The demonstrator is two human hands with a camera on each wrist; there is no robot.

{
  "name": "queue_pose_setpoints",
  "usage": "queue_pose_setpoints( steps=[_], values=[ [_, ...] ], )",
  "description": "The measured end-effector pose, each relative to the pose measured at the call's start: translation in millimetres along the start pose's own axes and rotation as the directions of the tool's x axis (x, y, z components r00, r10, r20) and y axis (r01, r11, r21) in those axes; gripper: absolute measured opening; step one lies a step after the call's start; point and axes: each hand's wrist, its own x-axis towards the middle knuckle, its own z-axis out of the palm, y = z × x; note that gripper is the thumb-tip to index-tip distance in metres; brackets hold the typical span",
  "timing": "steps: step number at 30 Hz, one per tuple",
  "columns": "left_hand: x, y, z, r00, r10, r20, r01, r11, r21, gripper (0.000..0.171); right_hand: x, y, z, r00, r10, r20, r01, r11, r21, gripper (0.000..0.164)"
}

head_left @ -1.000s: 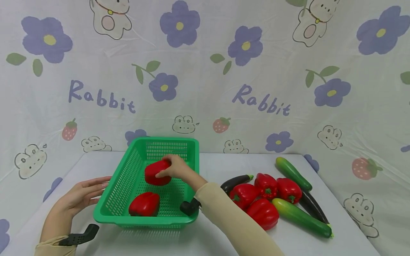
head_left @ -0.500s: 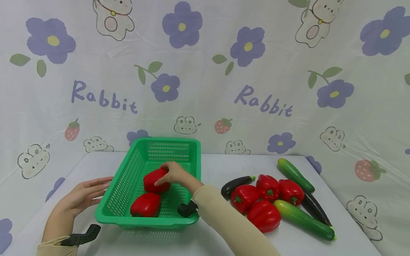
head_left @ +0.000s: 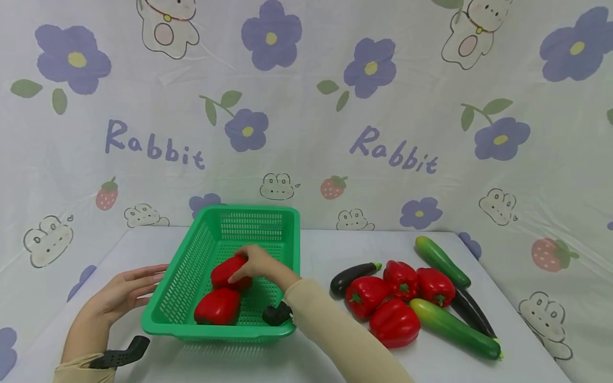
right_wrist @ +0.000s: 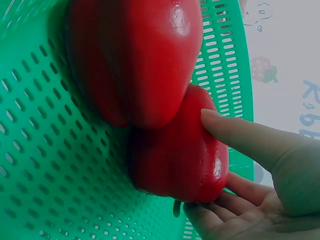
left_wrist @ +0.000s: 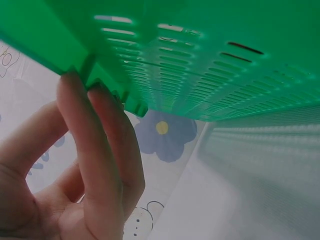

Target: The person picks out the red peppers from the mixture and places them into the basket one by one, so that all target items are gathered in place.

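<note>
My right hand (head_left: 262, 266) grips a red bell pepper (head_left: 224, 273) low inside the green plastic basket (head_left: 220, 332). In the right wrist view the thumb lies on one side of this pepper (right_wrist: 175, 155) and the fingers curl round the other. A second red bell pepper (head_left: 217, 307) lies nearer the basket's front wall, right against the held one. My left hand (head_left: 122, 298) is outside the basket on the left. The left wrist view has its fingers (left_wrist: 87, 135) extended, with their tips at the underside of the green rim (left_wrist: 65, 55).
On the white table (head_left: 330, 356) to the right lie several more red bell peppers (head_left: 395, 323), two eggplants, one of them (head_left: 351, 277) short, and two green zucchinis (head_left: 455, 329). A printed cloth (head_left: 306, 106) hangs behind the table.
My right hand has lowered the pepper and shifted it slightly left and toward me, until it meets the other pepper in the basket. The left hand has stayed at the rim.
</note>
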Motion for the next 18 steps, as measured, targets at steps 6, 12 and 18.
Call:
queue_pose_setpoints(
  steps=[6,12,18],
  values=[
    [0.6,-0.5,-0.7,1.000,0.001,0.006,-0.001,1.000,-0.016,0.025,0.5,-0.8,1.2,1.000,0.012,0.011,-0.012,1.000,0.008,0.064],
    [1.1,-1.4,-2.2,1.000,0.013,0.025,-0.012,0.999,-0.030,0.025,-1.4,-3.6,0.1,1.000,0.006,0.020,-0.006,1.000,-0.002,0.064],
    [0.4,-1.6,-1.3,1.000,0.010,0.019,-0.010,1.000,-0.025,0.025,-1.1,-4.4,0.5,1.000,0.008,0.022,-0.008,1.000,-0.008,0.067]
  ],
)
